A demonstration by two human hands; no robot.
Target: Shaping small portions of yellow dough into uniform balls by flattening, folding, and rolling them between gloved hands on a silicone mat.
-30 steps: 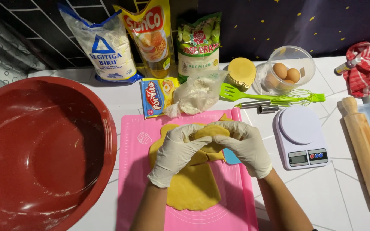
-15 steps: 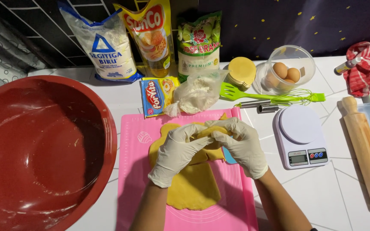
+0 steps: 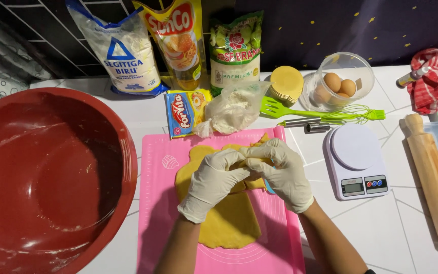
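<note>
On the pink silicone mat (image 3: pixel 163 213), right about its middle, you've got a flattened sheet of yellow dough (image 3: pixel 229 223), and both your gloved hands are bunched together over the sheet's far end. Your left hand (image 3: pixel 211 185) is curled down with the fingers pinching a piece of dough, and your right hand (image 3: pixel 282 172) is closed around the same piece from the other side (there's a bit of something blue poking out under that hand, can't tell what it is). So both hands are gripping dough, neither one is loose. Left of the mat sits the big red basin (image 3: pixel 51 177), touching the mat's edge or very nearly. Right of the mat is the white kitchen scale (image 3: pixel 356 160), and further right the wooden rolling pin (image 3: pixel 434 182). Behind the mat there's a clear bag of flour (image 3: pixel 231 109), a green spatula (image 3: pixel 280 107) and a bowl of eggs (image 3: pixel 338 83). What I'd watch: the sheet looks thin, so pulling on that end while the rest clings to the mat could tear it or stretch it uneven. Squeezing it between both hands could also smear it onto the gloves. And the flour bag sits just beside the mat's far edge, so a knuckle pushing forward could nudge it over.
</note>
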